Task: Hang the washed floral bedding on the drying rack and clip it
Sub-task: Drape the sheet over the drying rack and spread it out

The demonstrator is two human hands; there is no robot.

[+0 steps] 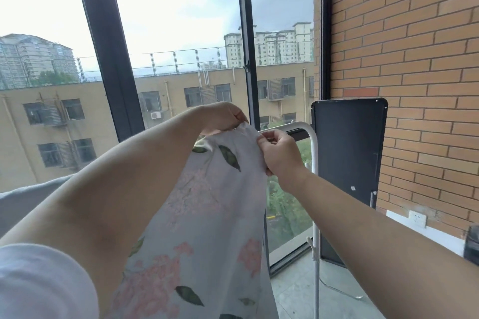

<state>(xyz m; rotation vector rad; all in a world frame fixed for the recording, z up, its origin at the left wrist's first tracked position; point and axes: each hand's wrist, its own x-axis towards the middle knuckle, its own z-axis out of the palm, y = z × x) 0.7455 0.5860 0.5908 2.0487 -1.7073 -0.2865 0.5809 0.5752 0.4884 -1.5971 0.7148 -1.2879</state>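
Head view: the bedding (207,215) is held up before the window (181,21), its top edge pinched by the left hand (223,118) and the right hand (281,154), just beside the rack (314,147). A brick wall (414,59) and a grey tiled floor (293,292) are seen at right.

Ahead of you stands a tall window (181,21) with dark frames, and through it you see a tan building (77,116) and pale tower blocks (280,44) beyond. To your right runs a brick wall (420,33), with a black panel (347,153) upright against it and a white socket (417,217) low down.
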